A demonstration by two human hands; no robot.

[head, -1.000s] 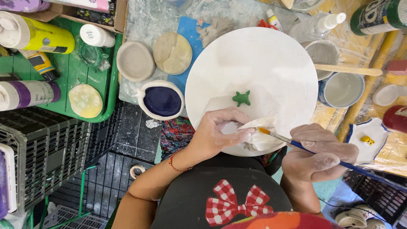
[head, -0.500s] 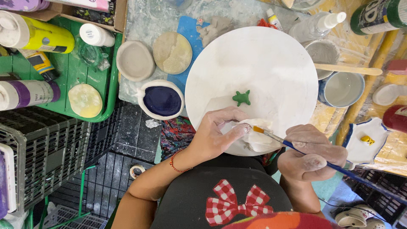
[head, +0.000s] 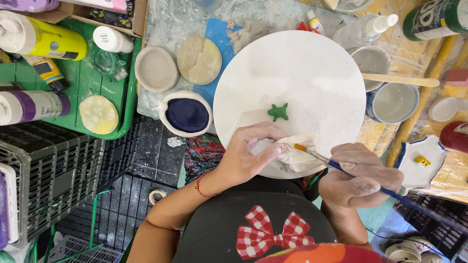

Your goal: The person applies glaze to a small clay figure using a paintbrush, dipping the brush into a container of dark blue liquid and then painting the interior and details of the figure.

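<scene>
Left hand (head: 251, 153): lower centre of frame, fingers curled and pinching a small white clay piece (head: 297, 155) against the near edge of the round board.
Right hand (head: 360, 175): lower right, fingers closed round a blue-handled paintbrush (head: 341, 166), held like a pen.
Brush tip: orange, touching the top of the white clay piece.
White clay piece: lower centre, resting on the lower rim of the round white board (head: 302, 73), between the two hands.
Green star (head: 278, 112): small, lying flat near the board's middle, apart from both hands.
Dish of dark blue paint (head: 187, 115): just left of the board.
Two round discs (head: 178, 64): upper centre-left, grey and tan, side by side.
Green tray (head: 92, 85): upper left, bottles and a pale yellow disc on it.
Cups (head: 392, 102): right of the board, a wooden stick lying across above them.
Black crate (head: 53, 170): lower left.
</scene>
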